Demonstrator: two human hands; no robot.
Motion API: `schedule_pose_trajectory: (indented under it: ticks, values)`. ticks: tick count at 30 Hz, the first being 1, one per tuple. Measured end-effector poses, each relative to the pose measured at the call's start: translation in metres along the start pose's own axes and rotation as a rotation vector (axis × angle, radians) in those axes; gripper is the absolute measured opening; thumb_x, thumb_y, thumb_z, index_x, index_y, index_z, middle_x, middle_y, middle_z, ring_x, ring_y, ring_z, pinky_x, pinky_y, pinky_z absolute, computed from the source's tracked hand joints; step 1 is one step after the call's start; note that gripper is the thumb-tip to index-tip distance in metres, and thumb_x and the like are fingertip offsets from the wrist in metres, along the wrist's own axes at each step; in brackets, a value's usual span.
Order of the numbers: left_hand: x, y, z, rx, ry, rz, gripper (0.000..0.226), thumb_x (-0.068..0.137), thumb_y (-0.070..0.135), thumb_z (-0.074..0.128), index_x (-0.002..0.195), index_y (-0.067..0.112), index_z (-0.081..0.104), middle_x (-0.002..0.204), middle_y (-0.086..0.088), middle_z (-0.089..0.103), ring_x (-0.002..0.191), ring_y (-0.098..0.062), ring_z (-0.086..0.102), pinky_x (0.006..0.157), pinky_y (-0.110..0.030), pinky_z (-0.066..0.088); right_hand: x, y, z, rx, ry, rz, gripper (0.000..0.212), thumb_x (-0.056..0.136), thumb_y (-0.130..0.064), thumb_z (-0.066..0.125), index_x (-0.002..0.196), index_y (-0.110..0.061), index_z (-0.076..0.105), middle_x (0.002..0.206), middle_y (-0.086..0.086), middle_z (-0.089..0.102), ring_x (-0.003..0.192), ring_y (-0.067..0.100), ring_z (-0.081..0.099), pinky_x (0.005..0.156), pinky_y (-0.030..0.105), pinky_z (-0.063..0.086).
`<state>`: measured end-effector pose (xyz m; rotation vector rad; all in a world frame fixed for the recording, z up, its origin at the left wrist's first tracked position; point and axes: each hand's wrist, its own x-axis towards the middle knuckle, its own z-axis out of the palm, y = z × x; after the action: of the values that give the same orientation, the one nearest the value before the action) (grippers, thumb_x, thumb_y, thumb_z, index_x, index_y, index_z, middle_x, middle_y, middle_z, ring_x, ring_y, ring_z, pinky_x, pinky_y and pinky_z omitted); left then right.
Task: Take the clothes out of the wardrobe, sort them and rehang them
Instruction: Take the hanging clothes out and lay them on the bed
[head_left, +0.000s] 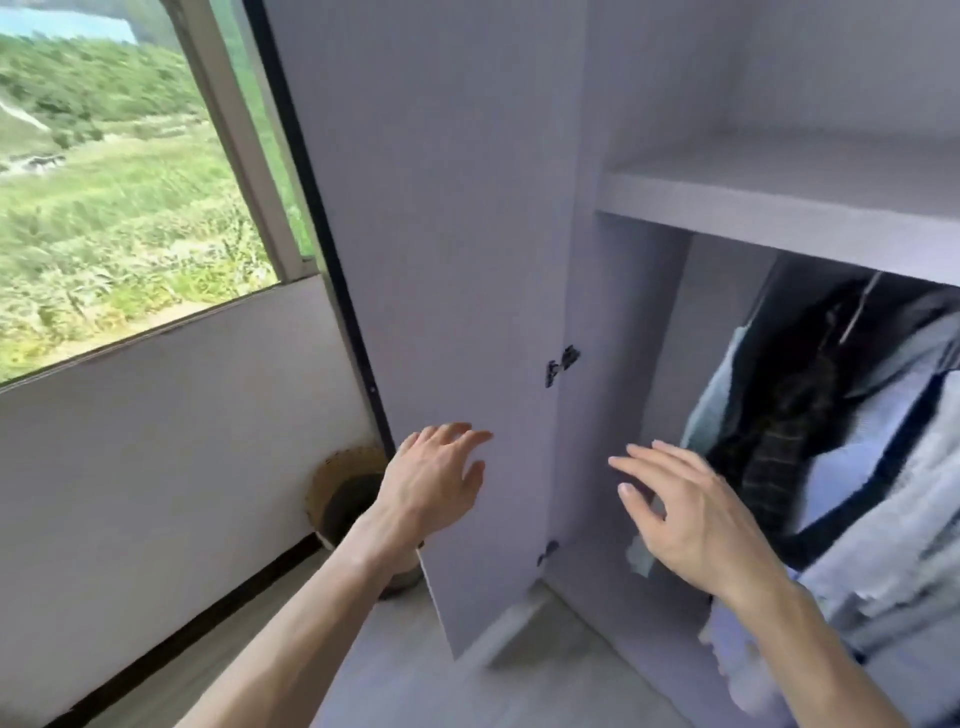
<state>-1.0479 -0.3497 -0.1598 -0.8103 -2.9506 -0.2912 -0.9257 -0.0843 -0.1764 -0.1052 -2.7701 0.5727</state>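
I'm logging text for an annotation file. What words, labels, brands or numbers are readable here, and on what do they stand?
None: no text is readable.
The wardrobe door, the shelf and the woven basket are bare of print; the hanging clothes are too blurred to show any label.

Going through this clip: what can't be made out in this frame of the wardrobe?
Head view only.
- Clothes: blurred and cut off by the right edge; number unclear.
- What they hang from: hidden behind the shelf.
- Left hand: contact with the door cannot be told.
- Basket: partly hidden by the door and left forearm.
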Motion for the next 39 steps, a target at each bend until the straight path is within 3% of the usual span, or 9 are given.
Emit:
schedule_pose_trajectory:
  ticks: [5,8,11,16,21,26,32,34,39]
  values:
    - [0.07,0.023,-0.007,-0.039,-0.01,0.147,0.047,0.102,0.039,0.042,0.149,0.04,0.038,0.157,0.011,0.035,0.145,-0.014,0.031,0.118,-0.032,0.025,0.011,0.023,-0.034,-0.116,0.107,0.122,0.037,0.098,-0.043,0.047,0.132,-0.035,0.061,0.139,-0.014,0.057,0.138,0.008,0.039,0.115,0.032,0.034]
    - [0.101,0.035,-0.01,-0.08,0.012,0.23,0.046,0.102,0.037,0.041,0.148,0.04,0.038,0.156,0.015,0.035,0.145,-0.012,0.03,0.117,-0.03,0.024,0.015,0.031,-0.054,-0.189,0.169,0.204,0.037,0.098,-0.04,0.052,0.135,-0.035,0.058,0.14,-0.016,0.054,0.14,0.005,0.034,0.115,0.026,0.027]
    - [0.129,0.051,-0.01,-0.121,0.018,0.325,0.046,0.102,0.033,0.042,0.148,0.037,0.04,0.154,0.013,0.038,0.143,-0.014,0.034,0.115,-0.03,0.026,0.015,0.038,-0.073,-0.27,0.233,0.265,0.04,0.101,-0.044,0.044,0.139,-0.036,0.054,0.145,-0.018,0.049,0.143,0.003,0.029,0.116,0.023,0.021]
    - [0.176,0.086,-0.007,-0.162,0.01,0.457,0.048,0.102,0.034,0.043,0.15,0.032,0.039,0.154,0.009,0.04,0.141,-0.016,0.037,0.114,-0.028,0.028,0.016,0.052,-0.106,-0.38,0.357,0.321,0.054,0.097,-0.055,0.025,0.142,-0.037,0.05,0.15,-0.014,0.044,0.144,0.009,0.03,0.118,0.036,0.029]
    - [0.226,0.123,-0.002,-0.228,-0.022,0.526,0.049,0.102,0.036,0.044,0.15,0.033,0.038,0.153,0.011,0.04,0.14,-0.014,0.039,0.114,-0.031,0.033,0.037,0.08,-0.139,-0.492,0.466,0.372,0.054,0.097,-0.052,0.029,0.145,-0.033,0.047,0.155,-0.006,0.04,0.146,0.016,0.03,0.117,0.039,0.031]
    - [0.271,0.159,0.008,-0.259,-0.073,0.518,0.052,0.101,0.038,0.045,0.151,0.033,0.034,0.157,0.009,0.033,0.14,-0.017,0.038,0.112,-0.034,0.036,0.073,0.113,-0.162,-0.652,0.529,0.346,0.056,0.096,-0.045,0.036,0.148,-0.026,0.044,0.157,0.004,0.036,0.147,0.026,0.03,0.115,0.051,0.034]
    - [0.312,0.198,0.029,-0.216,-0.173,0.475,0.055,0.101,0.042,0.044,0.153,0.03,0.03,0.157,0.006,0.03,0.14,-0.019,0.036,0.11,-0.039,0.04,0.131,0.167,-0.177,-0.766,0.581,0.413,0.059,0.098,-0.046,0.03,0.154,-0.028,0.033,0.16,0.004,0.031,0.15,0.025,0.022,0.12,0.054,0.014]
    - [0.324,0.21,0.04,-0.229,-0.21,0.451,0.057,0.101,0.041,0.044,0.154,0.03,0.027,0.158,0.004,0.029,0.141,-0.02,0.034,0.111,-0.041,0.039,0.144,0.186,-0.174,-0.783,0.637,0.388,0.053,0.101,-0.042,0.033,0.151,-0.027,0.039,0.154,0.003,0.042,0.146,0.024,0.032,0.121,0.053,0.014]
    - [0.353,0.245,0.08,-0.487,-0.338,0.324,0.063,0.101,0.039,0.048,0.157,0.03,0.02,0.159,-0.004,0.026,0.142,-0.024,0.036,0.111,-0.036,0.038,0.165,0.228,-0.158,-0.898,0.963,0.2,0.04,0.097,-0.036,0.052,0.135,-0.025,0.061,0.128,0.002,0.063,0.122,0.024,0.055,0.111,0.05,0.031]
